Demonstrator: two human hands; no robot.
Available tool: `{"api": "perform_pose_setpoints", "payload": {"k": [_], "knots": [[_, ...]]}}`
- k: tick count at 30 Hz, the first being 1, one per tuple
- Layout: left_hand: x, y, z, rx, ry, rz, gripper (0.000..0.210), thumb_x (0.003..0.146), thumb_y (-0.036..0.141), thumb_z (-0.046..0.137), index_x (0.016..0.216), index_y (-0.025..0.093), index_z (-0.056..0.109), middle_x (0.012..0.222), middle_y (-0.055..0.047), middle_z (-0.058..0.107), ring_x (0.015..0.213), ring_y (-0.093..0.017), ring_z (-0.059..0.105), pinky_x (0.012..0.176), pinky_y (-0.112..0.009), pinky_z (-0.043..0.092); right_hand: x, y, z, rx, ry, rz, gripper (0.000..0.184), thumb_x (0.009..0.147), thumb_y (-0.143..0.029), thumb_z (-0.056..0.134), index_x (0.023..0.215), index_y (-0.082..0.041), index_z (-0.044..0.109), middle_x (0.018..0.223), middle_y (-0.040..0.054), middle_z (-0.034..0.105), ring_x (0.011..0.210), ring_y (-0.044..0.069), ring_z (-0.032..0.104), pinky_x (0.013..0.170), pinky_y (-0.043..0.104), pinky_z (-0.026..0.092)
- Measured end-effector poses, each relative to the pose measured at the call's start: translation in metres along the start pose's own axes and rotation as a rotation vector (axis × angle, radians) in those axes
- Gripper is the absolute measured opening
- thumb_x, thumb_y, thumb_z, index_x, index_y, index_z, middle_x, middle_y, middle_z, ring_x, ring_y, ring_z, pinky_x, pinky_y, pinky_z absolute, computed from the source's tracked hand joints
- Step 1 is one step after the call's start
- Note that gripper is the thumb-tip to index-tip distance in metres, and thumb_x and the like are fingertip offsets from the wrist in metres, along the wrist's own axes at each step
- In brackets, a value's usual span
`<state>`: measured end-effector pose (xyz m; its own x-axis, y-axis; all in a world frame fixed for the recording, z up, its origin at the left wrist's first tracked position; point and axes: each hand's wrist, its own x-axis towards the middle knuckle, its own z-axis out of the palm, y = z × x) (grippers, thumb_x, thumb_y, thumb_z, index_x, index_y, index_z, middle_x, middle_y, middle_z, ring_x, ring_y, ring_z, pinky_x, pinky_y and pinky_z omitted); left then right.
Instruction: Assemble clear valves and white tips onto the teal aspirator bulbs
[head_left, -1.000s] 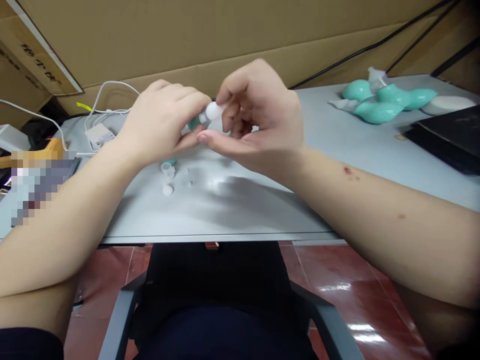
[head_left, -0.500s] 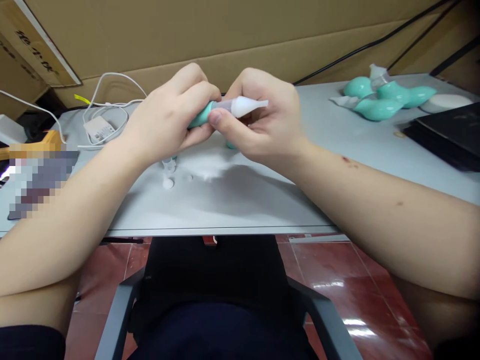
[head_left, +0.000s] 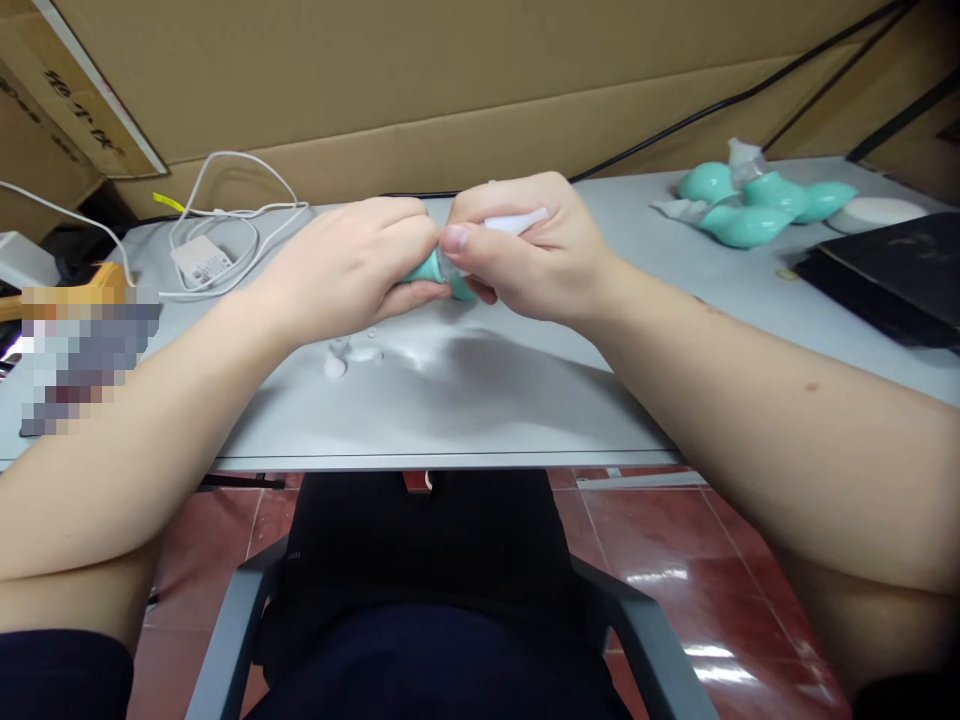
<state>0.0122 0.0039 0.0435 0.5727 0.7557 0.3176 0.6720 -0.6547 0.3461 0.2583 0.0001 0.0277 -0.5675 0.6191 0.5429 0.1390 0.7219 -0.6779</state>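
Note:
Both hands meet over the desk on one nasal aspirator (head_left: 426, 268) with a teal bulb, a clear collar and a white nozzle. My left hand (head_left: 352, 262) is closed around the teal bulb and hides most of it. My right hand (head_left: 544, 240) pinches the nozzle end between thumb and fingers, and only the white tip shows past the thumb. Under the hands another teal piece (head_left: 462, 290) is partly visible. A small white round part (head_left: 334, 367) lies on the desk below my left hand, beside several small clear bits.
Several teal bulb aspirators (head_left: 750, 210) lie at the back right, near a white round object (head_left: 881, 212) and a black flat case (head_left: 892, 275). At left are a white charger (head_left: 202, 260) with its cable and a blurred-out flat item (head_left: 90, 360). Cardboard (head_left: 450, 90) walls the desk's back.
My left hand has lowered and shifted slightly right. My right thumb and fingers have closed over the nozzle, covering more of it than before.

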Motion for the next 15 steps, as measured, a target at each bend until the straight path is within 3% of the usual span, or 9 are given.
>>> {"api": "perform_pose_setpoints", "payload": {"k": [4,8,12,15], "knots": [[-0.003,-0.004,-0.004,0.094,-0.021,0.072,0.025,0.102,0.043,0.092,0.101,0.031,0.071,0.127,-0.013,0.082,0.140,-0.042,0.080,0.138,-0.062,0.060,0.001,-0.003,-0.003,0.230,0.042,0.084,0.063,0.106,-0.069,0.090,0.071,-0.029,0.056,0.063,-0.0046,0.047,0.054,0.016,0.048,0.051,0.037,0.040],[-0.006,-0.008,-0.008,0.090,0.092,0.137,0.018,0.109,0.050,0.082,0.115,0.033,0.082,0.134,-0.013,0.082,0.137,-0.041,0.079,0.133,-0.062,0.062,0.000,-0.003,-0.008,0.157,0.152,0.015,0.056,0.102,-0.057,0.092,0.065,-0.029,0.060,0.060,-0.0023,0.054,0.054,0.017,0.051,0.056,0.040,0.037],[-0.003,-0.012,-0.002,-0.008,0.243,0.097,0.022,0.106,0.053,0.095,0.116,0.034,0.089,0.136,-0.013,0.077,0.144,-0.039,0.073,0.130,-0.058,0.065,-0.001,0.002,-0.009,0.027,0.284,0.031,0.063,0.104,-0.077,0.093,0.075,-0.032,0.060,0.065,-0.0007,0.058,0.063,0.018,0.051,0.065,0.043,0.044],[-0.002,-0.013,0.005,-0.061,0.316,0.043,0.036,0.107,0.065,0.102,0.120,0.034,0.090,0.125,-0.009,0.078,0.131,-0.032,0.071,0.119,-0.054,0.067,0.001,0.009,-0.007,-0.043,0.373,0.010,0.070,0.104,-0.095,0.084,0.082,-0.035,0.056,0.069,0.0007,0.058,0.070,0.021,0.057,0.067,0.044,0.048]]}}
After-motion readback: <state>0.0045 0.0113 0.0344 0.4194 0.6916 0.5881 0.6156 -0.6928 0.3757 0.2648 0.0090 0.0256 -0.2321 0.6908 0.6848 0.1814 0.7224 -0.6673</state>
